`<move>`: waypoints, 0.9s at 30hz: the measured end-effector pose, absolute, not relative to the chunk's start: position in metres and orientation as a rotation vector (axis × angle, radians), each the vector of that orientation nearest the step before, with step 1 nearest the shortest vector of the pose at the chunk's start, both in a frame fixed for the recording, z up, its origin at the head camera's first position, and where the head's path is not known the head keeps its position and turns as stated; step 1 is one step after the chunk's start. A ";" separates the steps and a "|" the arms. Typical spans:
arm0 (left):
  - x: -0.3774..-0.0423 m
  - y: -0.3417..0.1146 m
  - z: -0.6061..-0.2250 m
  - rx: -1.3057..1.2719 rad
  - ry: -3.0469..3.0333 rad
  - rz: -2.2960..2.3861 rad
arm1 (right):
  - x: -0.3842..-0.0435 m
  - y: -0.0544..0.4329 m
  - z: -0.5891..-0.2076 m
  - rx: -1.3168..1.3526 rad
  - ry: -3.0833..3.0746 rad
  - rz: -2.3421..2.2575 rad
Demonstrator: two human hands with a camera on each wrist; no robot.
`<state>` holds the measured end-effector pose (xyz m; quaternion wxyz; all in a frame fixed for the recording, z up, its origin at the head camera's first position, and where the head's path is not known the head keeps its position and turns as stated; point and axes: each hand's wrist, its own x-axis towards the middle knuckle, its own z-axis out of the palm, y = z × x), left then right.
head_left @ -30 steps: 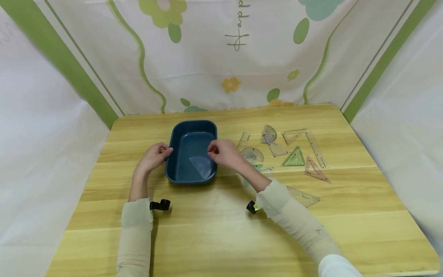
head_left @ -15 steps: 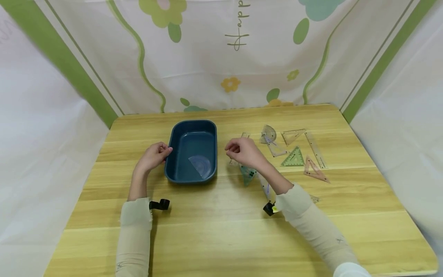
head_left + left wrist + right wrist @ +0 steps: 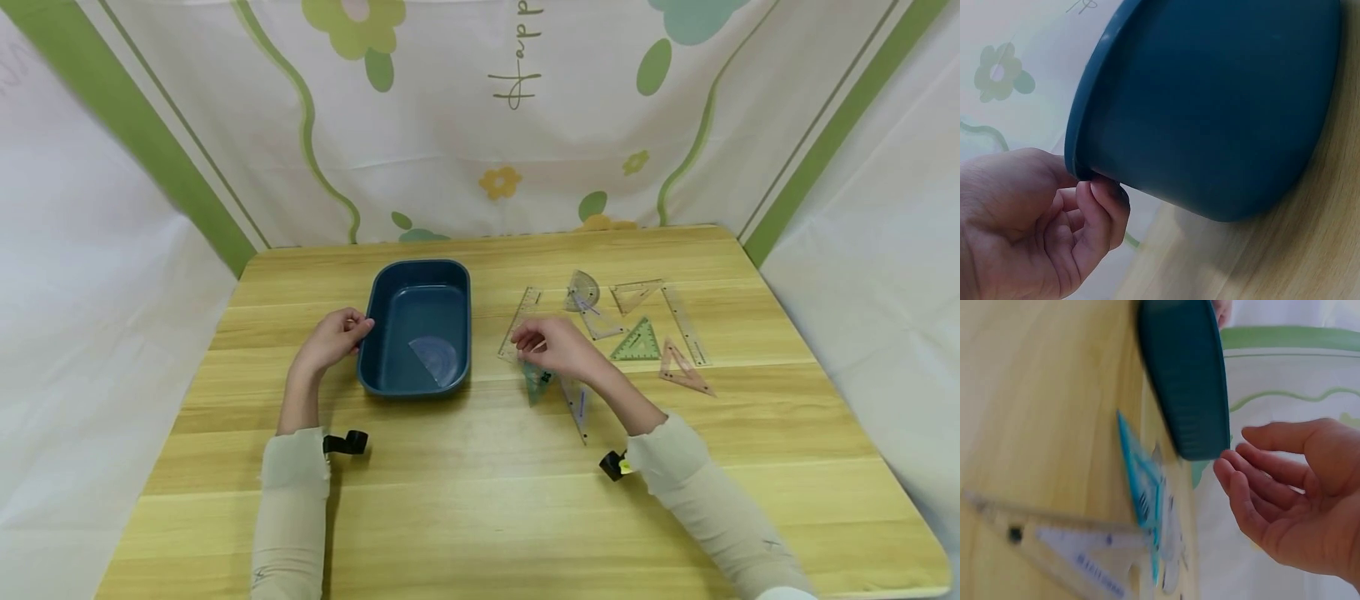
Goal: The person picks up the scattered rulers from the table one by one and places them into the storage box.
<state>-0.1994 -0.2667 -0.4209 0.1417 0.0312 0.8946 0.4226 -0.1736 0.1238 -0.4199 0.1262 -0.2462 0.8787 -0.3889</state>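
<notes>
My left hand (image 3: 335, 340) pinches the left rim of a dark blue plastic basin (image 3: 413, 292), thumb over the edge and fingers curled beneath it in the left wrist view. A clear protractor (image 3: 436, 361) lies on the basin's floor, near its front right. Above the table, my right hand (image 3: 558, 346) hovers with loosely bent fingers, and the right wrist view shows a gap between thumb and fingertips. Below that hand are a teal set square (image 3: 1141, 472) and a clear set square with purple marks (image 3: 575, 407). Just beyond lies a clear ruler (image 3: 521, 321), partly covered by the hand.
Farther right on the wooden table (image 3: 480, 517) are a grey protractor (image 3: 582, 290), a green set square (image 3: 637, 342), an orange set square (image 3: 684, 371) and a long clear ruler (image 3: 685, 323). A printed curtain (image 3: 435, 125) hangs behind the table.
My right hand has moved from over the basin's right edge, rightward to above the set squares. The left hand and basin have stayed still, and the protractor lies in the basin throughout.
</notes>
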 end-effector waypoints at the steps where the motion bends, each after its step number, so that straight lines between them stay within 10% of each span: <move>1: -0.199 -0.267 -0.421 0.088 2.573 1.227 | -0.173 0.126 -0.421 -0.724 2.547 -1.113; 27: -0.194 -0.260 -0.407 0.066 2.545 1.228 | -0.180 0.141 -0.450 -0.947 2.617 -0.623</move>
